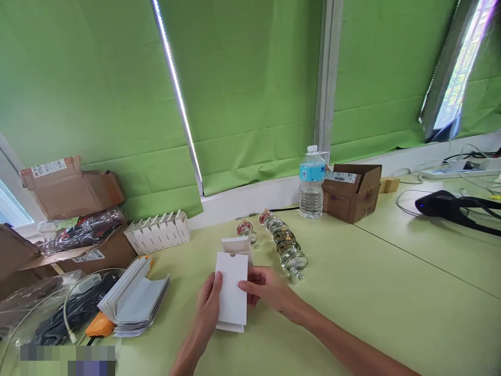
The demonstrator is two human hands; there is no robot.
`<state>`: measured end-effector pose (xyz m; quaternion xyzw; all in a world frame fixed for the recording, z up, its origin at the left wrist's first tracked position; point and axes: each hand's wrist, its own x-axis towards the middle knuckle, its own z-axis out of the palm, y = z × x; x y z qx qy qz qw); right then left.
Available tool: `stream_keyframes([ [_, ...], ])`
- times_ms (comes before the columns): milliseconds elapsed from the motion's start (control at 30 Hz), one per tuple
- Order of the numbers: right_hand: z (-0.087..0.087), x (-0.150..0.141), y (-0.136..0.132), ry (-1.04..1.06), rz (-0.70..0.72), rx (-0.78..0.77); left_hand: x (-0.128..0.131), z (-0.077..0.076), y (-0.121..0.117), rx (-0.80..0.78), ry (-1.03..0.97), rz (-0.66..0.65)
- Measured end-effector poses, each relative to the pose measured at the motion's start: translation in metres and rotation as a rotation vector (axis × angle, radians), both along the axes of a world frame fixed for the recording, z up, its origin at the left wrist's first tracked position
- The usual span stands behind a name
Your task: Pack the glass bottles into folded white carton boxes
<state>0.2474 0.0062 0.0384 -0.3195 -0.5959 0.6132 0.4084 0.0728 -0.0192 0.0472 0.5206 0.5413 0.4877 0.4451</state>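
Fingers of the left hand [206, 305] and right hand [272, 291] pinched a white carton [232, 290], apparently unclosed, above the table [332, 324]. Formed boxes [164, 231] stood in a row; folded cartons [136, 303] lay stacked, glass bottles [287, 243] outside them.

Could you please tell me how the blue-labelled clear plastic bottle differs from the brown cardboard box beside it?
The bottle is see-through, while the box is opaque. The bottle is taller and narrower; the box is lower and wider. The bottle is capped, whereas the box stands open. Both rest upright on the pale green table.
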Motion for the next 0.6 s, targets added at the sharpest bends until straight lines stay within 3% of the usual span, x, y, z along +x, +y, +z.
stream_keyframes([
  [167,0.01,0.01,0.001,-0.167,0.038,0.091,-0.012,0.005,0.003,0.179,0.03,0.151],
  [267,0.016,0.016,0.0,-0.249,0.085,0.121,-0.027,0.002,0.011,0.323,0.244,0.248],
  [433,0.022,0.019,-0.002,-0.271,0.152,0.113,-0.033,0.01,0.021,0.531,0.412,0.073],
  [600,0.027,0.023,-0.002,-0.23,0.199,0.089,-0.019,0.026,0.034,0.455,0.365,-0.11],
])
